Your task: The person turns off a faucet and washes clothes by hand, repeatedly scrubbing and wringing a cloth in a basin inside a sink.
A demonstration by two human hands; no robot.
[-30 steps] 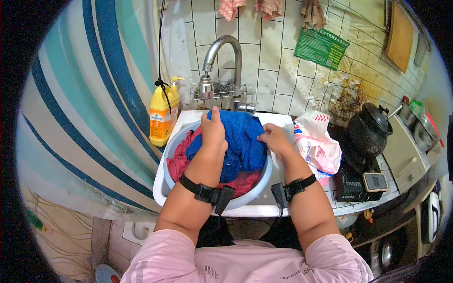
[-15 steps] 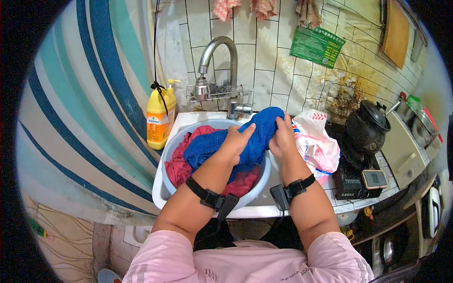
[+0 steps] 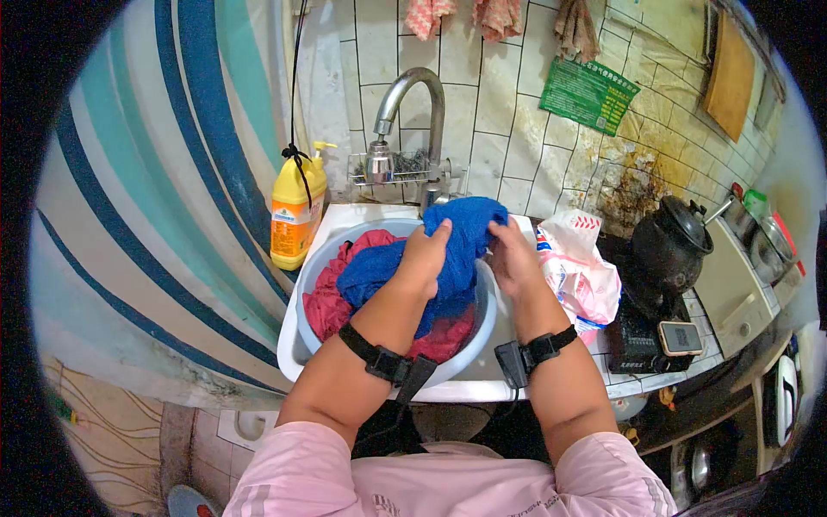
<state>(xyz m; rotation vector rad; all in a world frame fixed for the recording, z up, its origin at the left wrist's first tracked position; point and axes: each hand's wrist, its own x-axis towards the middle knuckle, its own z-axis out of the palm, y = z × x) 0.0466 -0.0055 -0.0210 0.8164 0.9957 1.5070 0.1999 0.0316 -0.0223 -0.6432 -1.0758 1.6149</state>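
Observation:
A wet-looking blue cloth (image 3: pixel 468 233) is bunched up between my two hands, its lower part hanging into a pale blue basin (image 3: pixel 488 332). My left hand (image 3: pixel 425 258) is closed on the cloth's near left side, thumb uppermost. At the right edge of the cloth, my right hand (image 3: pixel 515 258) grips it with bent fingers; the fingertips are partly hidden. Dark red fabric (image 3: pixel 326 302) lies in the basin under and around the blue cloth. The basin stands in a white sink (image 3: pixel 297 362).
A curved faucet (image 3: pixel 409 95) rises behind the basin. A yellow pump bottle (image 3: pixel 295 211) hangs at the left. To the right are a crumpled plastic bag (image 3: pixel 581 271), a black pot (image 3: pixel 672 246) on a stove, and a phone (image 3: pixel 680 338).
The raised part of the blue cloth has moved slightly left and lower. My right hand's fingers have loosened and sit lower along its edge. The view has shifted a little.

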